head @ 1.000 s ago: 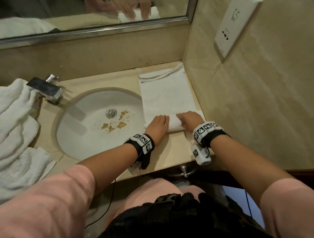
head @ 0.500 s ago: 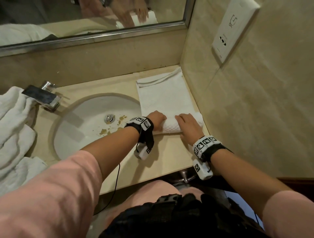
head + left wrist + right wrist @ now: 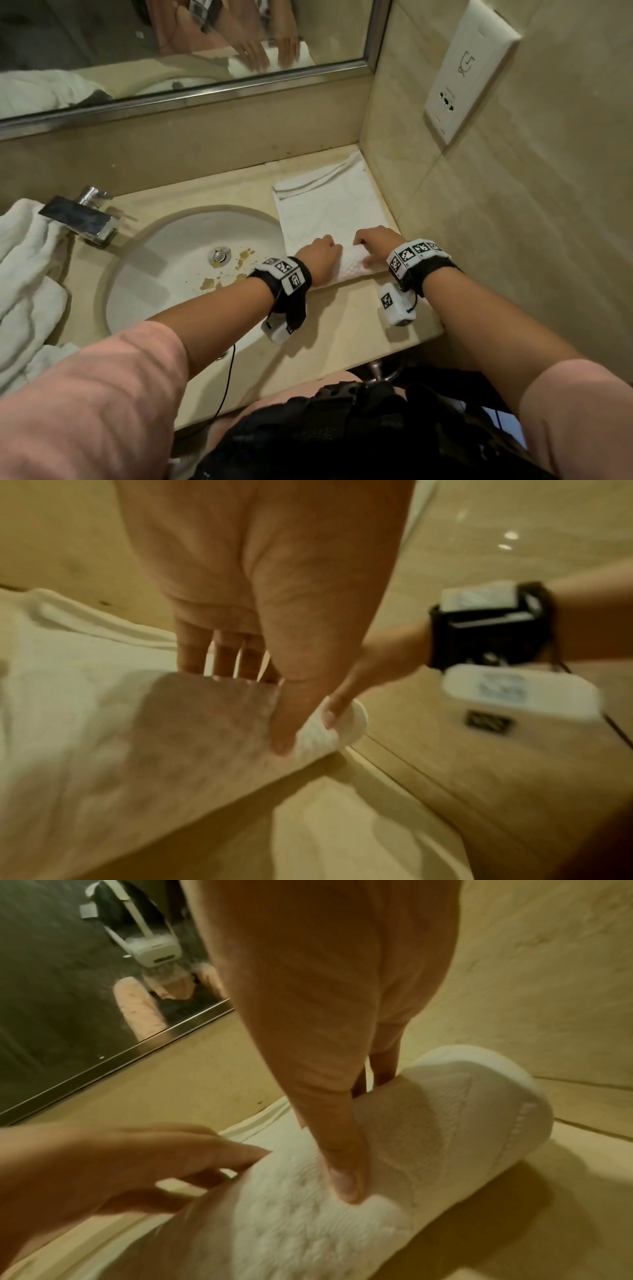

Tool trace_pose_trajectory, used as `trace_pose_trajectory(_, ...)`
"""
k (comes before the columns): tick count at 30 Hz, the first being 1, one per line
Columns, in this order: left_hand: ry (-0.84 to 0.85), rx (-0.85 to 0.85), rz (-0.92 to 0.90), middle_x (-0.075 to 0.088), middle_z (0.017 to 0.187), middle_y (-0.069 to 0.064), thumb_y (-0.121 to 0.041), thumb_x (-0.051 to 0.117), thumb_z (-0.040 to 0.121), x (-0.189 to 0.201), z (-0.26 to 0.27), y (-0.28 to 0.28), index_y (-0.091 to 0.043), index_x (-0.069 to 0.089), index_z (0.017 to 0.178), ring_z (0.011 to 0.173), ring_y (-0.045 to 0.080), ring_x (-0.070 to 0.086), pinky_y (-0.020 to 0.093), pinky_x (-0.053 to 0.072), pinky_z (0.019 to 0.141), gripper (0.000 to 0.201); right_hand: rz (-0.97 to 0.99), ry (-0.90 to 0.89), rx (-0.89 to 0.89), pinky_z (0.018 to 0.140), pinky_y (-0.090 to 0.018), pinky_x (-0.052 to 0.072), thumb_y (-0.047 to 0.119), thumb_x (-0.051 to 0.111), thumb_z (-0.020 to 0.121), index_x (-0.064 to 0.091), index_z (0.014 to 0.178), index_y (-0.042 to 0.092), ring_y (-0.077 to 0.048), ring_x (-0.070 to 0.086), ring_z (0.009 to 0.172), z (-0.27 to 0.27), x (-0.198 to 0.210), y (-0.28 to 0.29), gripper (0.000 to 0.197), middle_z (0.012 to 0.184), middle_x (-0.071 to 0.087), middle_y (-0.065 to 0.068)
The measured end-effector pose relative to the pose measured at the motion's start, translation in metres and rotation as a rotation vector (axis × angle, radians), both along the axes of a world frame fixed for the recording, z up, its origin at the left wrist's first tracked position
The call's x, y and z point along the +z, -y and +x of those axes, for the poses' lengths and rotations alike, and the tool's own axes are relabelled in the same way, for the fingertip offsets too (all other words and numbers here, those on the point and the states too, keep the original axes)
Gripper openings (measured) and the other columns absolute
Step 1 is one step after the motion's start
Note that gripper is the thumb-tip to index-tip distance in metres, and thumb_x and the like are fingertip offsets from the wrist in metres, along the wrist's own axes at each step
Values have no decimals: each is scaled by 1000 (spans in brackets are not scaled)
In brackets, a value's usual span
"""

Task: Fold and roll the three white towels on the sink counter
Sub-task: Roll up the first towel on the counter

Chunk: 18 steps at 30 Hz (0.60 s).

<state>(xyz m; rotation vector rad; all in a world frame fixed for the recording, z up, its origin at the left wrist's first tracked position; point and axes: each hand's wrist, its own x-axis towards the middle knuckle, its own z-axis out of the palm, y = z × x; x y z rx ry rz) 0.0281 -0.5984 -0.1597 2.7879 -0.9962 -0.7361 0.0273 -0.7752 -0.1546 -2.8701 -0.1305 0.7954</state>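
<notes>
Change: both hands are advancing, roll growing since a second ago.
Towel [image 3: 329,212]: white, waffle-textured, lying on counter [image 3: 342,318] by wall; roll's axis running left-right, flat part stretching away.
Left hand [image 3: 320,255]: fingers curling over roll.
Right hand [image 3: 375,246]: fingers curling, thumb pressing roll.

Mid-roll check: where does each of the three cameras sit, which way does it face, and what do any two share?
Head: looks down at counter, sink and mirror; both forearms and hands show.
Left wrist: looks along the left hand at the towel; right wrist shows too.
Right wrist: looks along the right hand toward the mirror; left hand's fingers show.
All three share the towel's rolled part.
</notes>
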Motion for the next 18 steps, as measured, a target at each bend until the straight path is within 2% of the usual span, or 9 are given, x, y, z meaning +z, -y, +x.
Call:
trace_pose_trajectory(2,90,-87,-7,45,129,18,-19,57,89,-5,-9,3,-2,35,137,110,35,52,44,47,89,56,28,-10,7,88,-31,46,16,75,75,59,116,20,-21,57,106,6,1,1,44,116,63,-2)
trace_pose_trajectory(5,156,-162,57,40,137,23,-4,48,92,-13,-12,5,7,15,146,116,38,49,43,43,95,64,40,-4,29,91,-29,44,14,71,77,62,119,18,-21,56,111,10,1,2,43,118,63,-2)
trace_pose_trajectory(6,142,-143,48,42,135,22,-4,47,93,-14,-10,5,6,17,146,115,37,51,42,44,93,62,48,-6,42,93,-32,46,14,71,77,64,117,18,-22,57,111,9,1,2,41,117,63,-2)
trace_pose_trajectory(8,64,-105,9,51,125,19,-8,52,91,-10,-2,5,0,31,140,108,35,55,38,45,87,54,38,17,86,94,-39,46,15,71,77,66,113,18,-23,54,114,6,1,2,36,117,59,-3)
trace_pose_trajectory(11,-33,-84,-29,61,113,14,-16,60,85,-3,19,3,-7,50,124,102,31,59,35,46,83,42,-7,134,116,99,-36,41,18,65,85,50,134,17,-22,44,124,-8,-4,5,52,134,47,-4)
trace_pose_trajectory(13,-98,-73,-47,64,112,9,-20,67,80,-1,32,2,-11,55,122,103,28,60,32,45,84,45,9,219,120,102,-34,37,19,64,86,41,139,13,-24,42,128,-19,-8,4,58,140,44,-7)
trace_pose_trajectory(16,-197,-43,-87,65,114,2,-21,74,73,3,48,-3,-17,59,125,106,22,59,27,43,87,54,-16,255,165,110,-37,34,30,80,71,38,140,4,-30,43,129,-32,-15,-1,86,142,43,-14)
trace_pose_trajectory(18,-225,-33,-105,66,113,1,-21,76,72,5,52,-6,-17,60,124,104,20,60,27,44,88,55,-38,292,168,104,-42,41,22,87,59,47,133,0,-35,51,118,-32,-25,-4,87,132,52,-18)
